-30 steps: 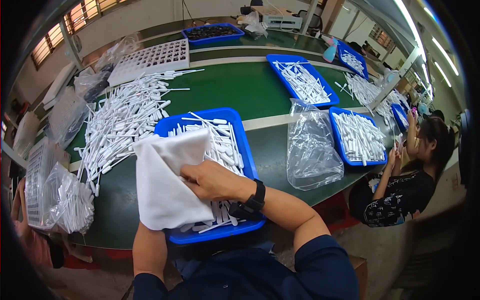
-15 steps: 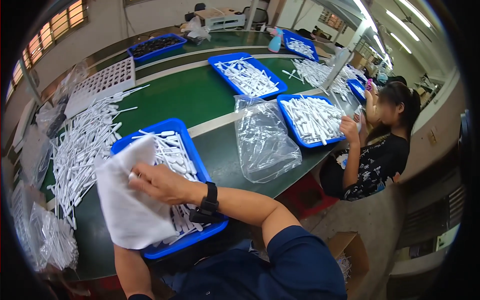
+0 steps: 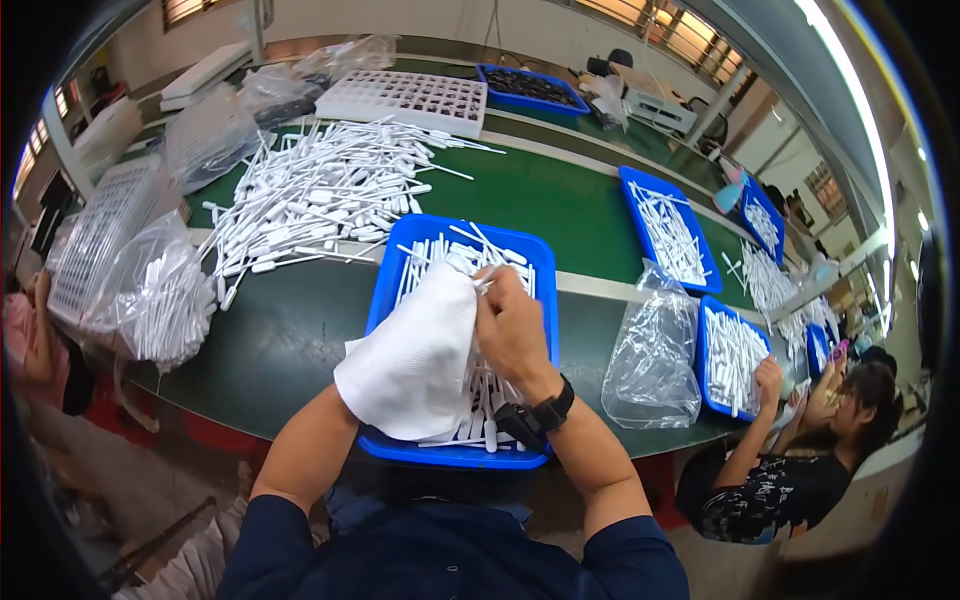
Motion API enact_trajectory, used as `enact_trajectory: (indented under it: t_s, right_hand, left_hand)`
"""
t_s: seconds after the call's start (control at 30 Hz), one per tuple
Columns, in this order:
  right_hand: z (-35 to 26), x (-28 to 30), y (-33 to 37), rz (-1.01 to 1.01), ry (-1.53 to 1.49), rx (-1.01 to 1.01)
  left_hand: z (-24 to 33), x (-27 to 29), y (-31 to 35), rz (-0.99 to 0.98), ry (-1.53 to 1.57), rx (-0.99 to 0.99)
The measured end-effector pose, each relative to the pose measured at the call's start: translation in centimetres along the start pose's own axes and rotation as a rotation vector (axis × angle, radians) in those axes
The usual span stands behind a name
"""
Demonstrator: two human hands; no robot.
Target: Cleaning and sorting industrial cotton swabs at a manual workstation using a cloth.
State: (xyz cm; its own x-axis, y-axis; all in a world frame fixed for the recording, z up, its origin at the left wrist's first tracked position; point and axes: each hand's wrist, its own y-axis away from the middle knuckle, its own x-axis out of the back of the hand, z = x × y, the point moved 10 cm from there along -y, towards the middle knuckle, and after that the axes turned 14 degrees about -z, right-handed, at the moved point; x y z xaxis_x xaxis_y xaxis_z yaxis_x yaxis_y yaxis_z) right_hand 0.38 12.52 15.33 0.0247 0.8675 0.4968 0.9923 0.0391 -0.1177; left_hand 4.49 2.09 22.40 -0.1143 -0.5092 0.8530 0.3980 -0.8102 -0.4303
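A white ribbed cloth (image 3: 415, 350) is draped over my left hand, hiding its fingers; only my left forearm (image 3: 315, 440) shows below it. My right hand (image 3: 512, 325) is closed in a pinch at the cloth's upper right edge. A small white bit shows at its fingertips, too small to name. Both hands are above a blue tray (image 3: 547, 300) filled with white plastic sticks (image 3: 515, 255) that have thicker, paddle-like ends. On my right wrist is a black band with a dark block.
A loose pile of white sticks (image 3: 310, 195) lies beyond the tray to the left, near a bagged bundle (image 3: 170, 300). A white perforated rack (image 3: 400, 100) stands behind. Rightward are a clear plastic bag (image 3: 655, 355), another stick-filled tray (image 3: 705, 385) and a seated co-worker (image 3: 790, 470).
My view has swung left, so the tray now appears nearer the middle. The cloth has folded down over my left hand, and my right hand has shifted from its front to its right edge.
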Motion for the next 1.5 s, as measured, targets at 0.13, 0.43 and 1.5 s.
enact_trajectory:
  t_s: [0.13, 0.43, 1.5]
  right_hand:
    - [0.8, 2.6, -0.5, -0.146, 0.532, -0.209]
    - [-1.1, 1.5, -15.5, -0.491, 0.643, 0.144]
    - [0.8, -2.1, -2.9, -0.403, -0.234, -0.047]
  left_hand:
    - [-2.6, -0.1, 1.5, 0.138, 0.173, 0.032]
    - [-5.9, -2.2, 1.6, -0.083, 1.257, 0.107]
    - [-11.3, -14.3, 4.1, 0.115, 2.399, 0.477]
